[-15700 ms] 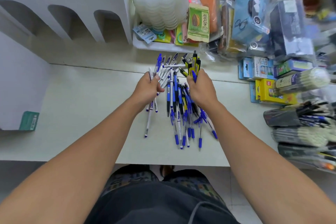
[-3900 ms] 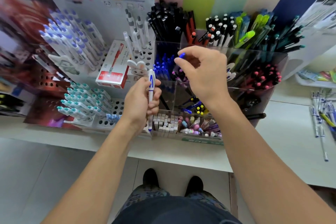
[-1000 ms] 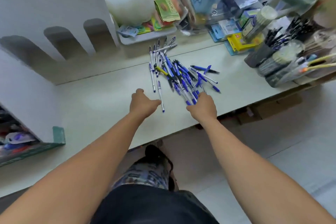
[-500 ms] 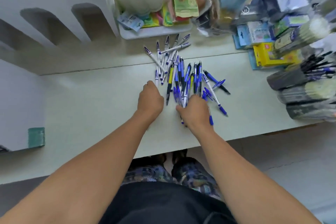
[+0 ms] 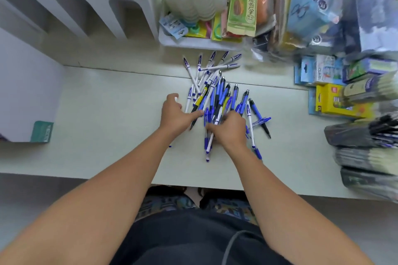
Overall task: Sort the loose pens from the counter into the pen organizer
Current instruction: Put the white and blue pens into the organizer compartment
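Blue-and-white pens (image 5: 217,97) heaped mid-table toward far edge | both hands now in the pile, up from its near rim | left hand (image 5: 175,114) grip apart, fingers flat | right hand (image 5: 229,130) grip clamped on pens | next batch starting, organizer unseen

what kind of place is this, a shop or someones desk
Most likely a stationery shop: a heap of matching blue pens lies on the counter, beside packaged goods and bundled pens stacked at the right.

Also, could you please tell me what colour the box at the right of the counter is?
The box is yellow, seen in the head view, the only one.
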Tool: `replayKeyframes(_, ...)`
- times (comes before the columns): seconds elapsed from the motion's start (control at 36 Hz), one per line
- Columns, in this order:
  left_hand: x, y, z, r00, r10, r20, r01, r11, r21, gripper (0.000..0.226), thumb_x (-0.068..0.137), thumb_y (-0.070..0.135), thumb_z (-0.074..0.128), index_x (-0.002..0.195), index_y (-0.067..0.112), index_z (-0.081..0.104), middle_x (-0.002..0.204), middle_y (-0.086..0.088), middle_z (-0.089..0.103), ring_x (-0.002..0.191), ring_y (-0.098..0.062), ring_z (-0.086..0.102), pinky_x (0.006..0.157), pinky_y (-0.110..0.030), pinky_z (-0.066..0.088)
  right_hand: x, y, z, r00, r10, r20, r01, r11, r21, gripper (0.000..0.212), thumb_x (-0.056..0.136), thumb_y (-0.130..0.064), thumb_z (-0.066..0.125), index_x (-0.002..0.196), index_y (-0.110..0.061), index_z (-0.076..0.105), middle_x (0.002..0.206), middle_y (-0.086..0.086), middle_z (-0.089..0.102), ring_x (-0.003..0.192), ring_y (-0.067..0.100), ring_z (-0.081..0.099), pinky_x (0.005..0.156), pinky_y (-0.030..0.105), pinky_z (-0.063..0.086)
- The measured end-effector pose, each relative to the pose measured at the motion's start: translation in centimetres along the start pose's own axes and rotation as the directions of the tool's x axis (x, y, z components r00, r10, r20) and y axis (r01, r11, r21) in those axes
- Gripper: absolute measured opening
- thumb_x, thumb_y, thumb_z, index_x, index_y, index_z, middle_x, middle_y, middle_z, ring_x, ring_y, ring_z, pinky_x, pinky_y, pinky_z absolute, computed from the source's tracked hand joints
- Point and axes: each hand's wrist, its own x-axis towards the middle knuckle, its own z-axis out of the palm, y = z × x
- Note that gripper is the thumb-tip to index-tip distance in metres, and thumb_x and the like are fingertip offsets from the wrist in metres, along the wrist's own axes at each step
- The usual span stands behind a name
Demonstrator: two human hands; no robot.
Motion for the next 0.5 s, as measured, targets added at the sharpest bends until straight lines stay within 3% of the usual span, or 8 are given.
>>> replayKeyframes(0.06, -0.2, 0.6, 1.3, 0.999, 0.036, -0.013, -0.035, 0.996, 0.085, 0.108, 0.063, 0.049, 0.094, 0.146, 0.011, 0.036, 0.136, -0.01, 0.043, 0.127, -0.024, 0.048, 0.1, -0.032, 0.044, 0.1, 0.3, -0.1, 0.999, -0.049, -0.018, 0.05, 0.996, 0.076, 0.035, 0.071, -0.019, 0.087, 0.082, -0.009, 0.055, 0.065, -0.001, 0.058, 0.057, 0.014, 0.052, 0.049, 0.026, 0.033)
replayKeyframes(0.17, -0.9, 1.3, 3.5, 0.997, 0.081, -0.016, -0.076, 0.974, 0.212, 0.104, 0.057, 0.046, 0.094, 0.138, 0.011, 0.039, 0.131, -0.009, 0.038, 0.125, -0.027, 0.041, 0.105, -0.034, 0.04, 1.5, 1.3, -1.5, 0.986, -0.025, 0.162, -0.008, 0.979, 0.202, 0.015, 0.076, -0.001, 0.075, 0.089, -0.004, 0.067, 0.054, -0.007, 0.056, 0.05, 0.008, 0.049, 0.056, 0.025, 0.044)
replayKeyframes(0.22, -0.9, 1.4, 3.7, 0.997, 0.081, -0.01, -0.076, 0.969, 0.235, 0.103, 0.058, 0.043, 0.094, 0.137, 0.008, 0.038, 0.132, -0.01, 0.037, 0.124, -0.028, 0.041, 0.105, -0.035, 0.041, 2.0, 1.1, -2.9, 0.951, -0.02, 0.308, -0.046, 0.977, 0.207, 0.027, 0.081, 0.007, 0.072, 0.106, -0.001, 0.07, 0.072, 0.002, 0.069, 0.06, 0.01, 0.061, 0.06, 0.031, 0.056)
replayKeyframes(0.31, -0.9, 1.5, 3.7, 0.997, 0.078, 0.001, -0.075, 0.956, 0.284, 0.096, 0.062, 0.036, 0.093, 0.134, 0.005, 0.038, 0.133, -0.012, 0.036, 0.124, -0.03, 0.042, 0.102, -0.035, 0.042, 2.6, 0.7, -4.1, 0.901, -0.011, 0.434, -0.084, 0.977, 0.197, 0.038, 0.085, 0.016, 0.065, 0.121, 0.004, 0.066, 0.098, 0.017, 0.074, 0.083, 0.023, 0.067, 0.088, 0.044, 0.058)
replayKeyframes(0.36, -1.0, 1.5, 3.7, 0.997, 0.07, 0.011, -0.07, 0.944, 0.324, 0.089, 0.064, 0.034, 0.092, 0.129, 0.004, 0.04, 0.131, -0.012, 0.037, 0.122, -0.031, 0.043, 0.099, -0.035, 0.042, 3.1, 0.6, -4.2, 0.899, -0.013, 0.438, -0.064, 0.985, 0.161, 0.027, 0.088, 0.013, 0.064, 0.112, 0.003, 0.07, 0.099, 0.024, 0.074, 0.081, 0.025, 0.066, 0.09, 0.048, 0.058)
replayKeyframes(0.42, -1.0, 1.7, 3.6, 0.998, 0.059, 0.024, -0.064, 0.928, 0.367, 0.084, 0.066, 0.036, 0.091, 0.127, 0.004, 0.044, 0.13, -0.012, 0.038, 0.121, -0.032, 0.045, 0.099, -0.037, 0.043, 3.6, 0.7, -4.1, 0.917, -0.019, 0.397, -0.031, 0.992, 0.119, 0.016, 0.088, 0.007, 0.064, 0.09, -0.006, 0.074, 0.086, 0.026, 0.073, 0.071, 0.026, 0.063, 0.081, 0.051, 0.06)
replayKeyframes(0.5, -1.0, 2.0, 3.5, 0.998, 0.047, 0.047, -0.063, 0.899, 0.434, 0.069, 0.074, 0.037, 0.084, 0.123, 0.004, 0.047, 0.127, -0.013, 0.039, 0.117, -0.033, 0.048, 0.096, -0.039, 0.045, 3.8, 0.6, -4.5, 0.936, -0.068, 0.346, 0.063, 0.998, 0.026, 0.014, 0.088, -0.001, 0.061, 0.079, 0.005, 0.069, 0.065, 0.016, 0.062, 0.059, 0.022, 0.055, 0.065, 0.041, 0.054)
